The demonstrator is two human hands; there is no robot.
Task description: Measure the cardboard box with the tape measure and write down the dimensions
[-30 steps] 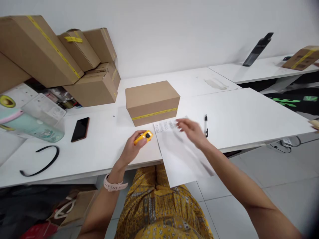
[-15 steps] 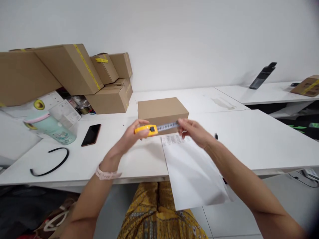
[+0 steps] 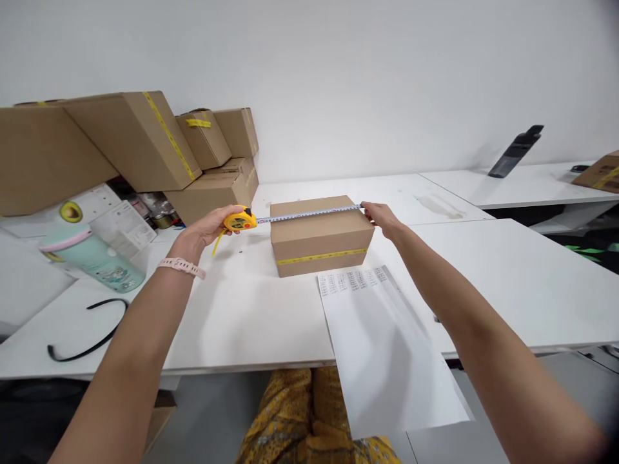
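Note:
A closed cardboard box (image 3: 319,241) with a yellow tape band sits mid-table. My left hand (image 3: 209,225) grips a yellow tape measure (image 3: 238,221) just left of the box's top. Its white blade (image 3: 309,213) runs across the box's top, along the far side. My right hand (image 3: 381,214) pinches the blade's end at the box's right top corner. A white sheet (image 3: 387,348) with a small printed table lies in front of the box and overhangs the table's near edge.
Stacked cardboard boxes (image 3: 145,145) lean at the back left over a clutter of packets. A teal bottle (image 3: 91,254) lies on its side at the left, with a black band (image 3: 87,328) near it. Another table (image 3: 522,183) at right carries a dark device and a box.
Both hands rose from near the sheet to the box top. The tape blade has been drawn out much longer, now spanning the box's width.

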